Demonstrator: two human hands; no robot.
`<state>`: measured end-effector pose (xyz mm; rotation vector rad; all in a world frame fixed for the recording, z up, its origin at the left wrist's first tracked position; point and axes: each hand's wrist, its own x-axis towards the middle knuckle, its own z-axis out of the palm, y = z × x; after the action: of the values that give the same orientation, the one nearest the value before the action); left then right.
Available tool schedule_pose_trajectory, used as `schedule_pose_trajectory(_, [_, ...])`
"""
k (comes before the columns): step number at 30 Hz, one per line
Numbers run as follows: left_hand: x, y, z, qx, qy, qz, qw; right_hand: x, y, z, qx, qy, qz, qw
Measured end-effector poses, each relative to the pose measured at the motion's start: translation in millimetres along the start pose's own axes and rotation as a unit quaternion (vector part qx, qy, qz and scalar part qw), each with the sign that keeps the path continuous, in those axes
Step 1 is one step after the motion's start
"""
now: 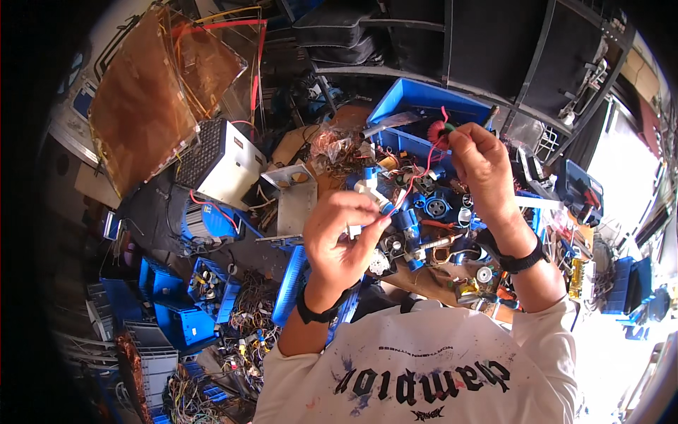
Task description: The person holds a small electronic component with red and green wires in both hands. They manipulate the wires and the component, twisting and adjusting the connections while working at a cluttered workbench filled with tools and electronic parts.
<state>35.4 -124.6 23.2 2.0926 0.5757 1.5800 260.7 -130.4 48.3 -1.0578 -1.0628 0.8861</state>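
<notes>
My right hand (482, 159) is raised over the bench, its fingers pinched on a small ring coil wound with red wire (438, 134). A bit of green shows at the coil beside the fingertips. From the coil a long red wire (426, 169) droops down and to the left, toward my left hand (342, 237). The thumb and forefinger of that hand close on the wire's lower end. Just beyond the left fingers is a white and blue plastic part (370, 185). Below both hands lie loose parts, among them a blue round housing (436, 205).
A large blue bin (402, 95) stands at the back of the cluttered bench. To the left are a white metal case (233, 166) and a bent metal plate (300, 205). Blue bins (185, 326) and tangled wires (258, 311) lie lower left. A blue case (583, 191) sits at right.
</notes>
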Motion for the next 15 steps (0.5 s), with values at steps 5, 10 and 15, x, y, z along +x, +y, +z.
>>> schedule_pose_trajectory(5, [-9.3, -4.8, -6.7, -0.191, 0.055, -0.178, 0.964, -1.5, 3.3, -3.7, 0.043, 0.012, 0.005, 0.999])
schedule_pose_trajectory(10, [-8.9, -30.7, -19.6, -0.159, -0.101, -0.278, 0.942, -0.4, -2.7, -6.2, 0.047, -0.056, 0.016, 0.997])
schedule_pose_trajectory(15, [13.2, -18.8, -21.2, -0.156, -0.222, -0.268, 0.925, -6.1, -11.0, -5.8, -0.066, -0.134, 0.014, 0.989])
